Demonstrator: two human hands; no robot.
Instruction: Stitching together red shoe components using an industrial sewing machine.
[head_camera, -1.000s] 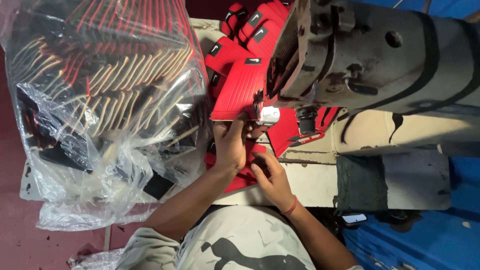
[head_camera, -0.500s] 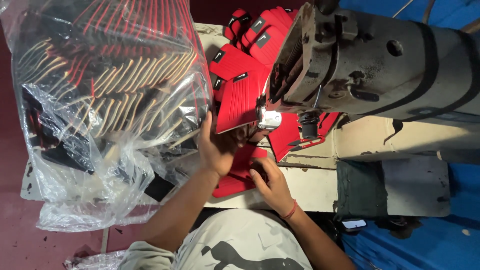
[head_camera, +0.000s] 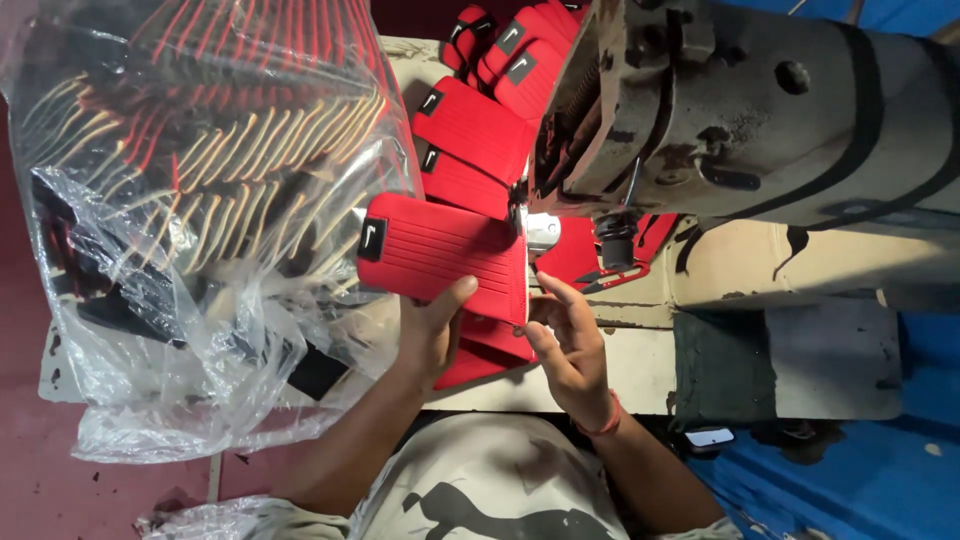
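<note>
The left hand (head_camera: 432, 335) is holding a red ribbed panel (head_camera: 445, 258) from below, thumb on its lower edge and the other fingers hidden beneath it, so the grip is closed on the piece. The panel is sitting tilted at the needle area of the industrial sewing machine (head_camera: 740, 130), its right edge at the presser foot (head_camera: 540, 232). The right hand (head_camera: 568, 345) is resting at the panel's lower right corner, fingers loosely curled and touching the edge without clamping it. Judged from this layout, a chain of stitched red panels (head_camera: 490, 90) is trailing behind the machine, while a clear plastic bag (head_camera: 190, 230) of striped pieces on the surface (head_camera: 620, 370) is waiting beside the left hand.
</note>
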